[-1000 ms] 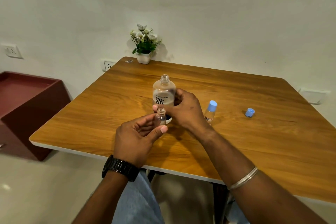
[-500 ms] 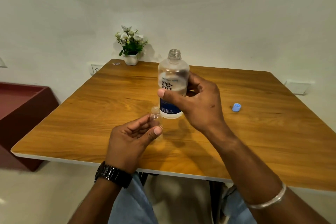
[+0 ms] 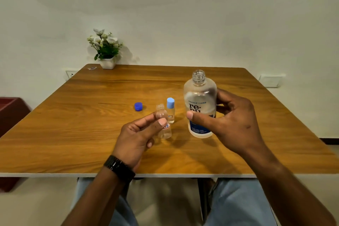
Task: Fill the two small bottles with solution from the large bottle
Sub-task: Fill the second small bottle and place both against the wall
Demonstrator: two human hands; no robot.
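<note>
Two bottles held above a wooden table, with bare wood out to its left and right edges.

One dark blue cap lay left; the left hand pinched one uncapped small bottle upright; a second, capped small bottle stood just behind; the right hand gripped the one open large bottle, nearly upright.

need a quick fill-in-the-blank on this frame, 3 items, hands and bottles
1. The right hand holds the large bottle, whose neck is ____.
2. The left hand pinches an uncapped small bottle with thumb and ____.
3. The other small bottle stands on the table wearing a light ____ cap.

Answers: open; fingers; blue
</note>
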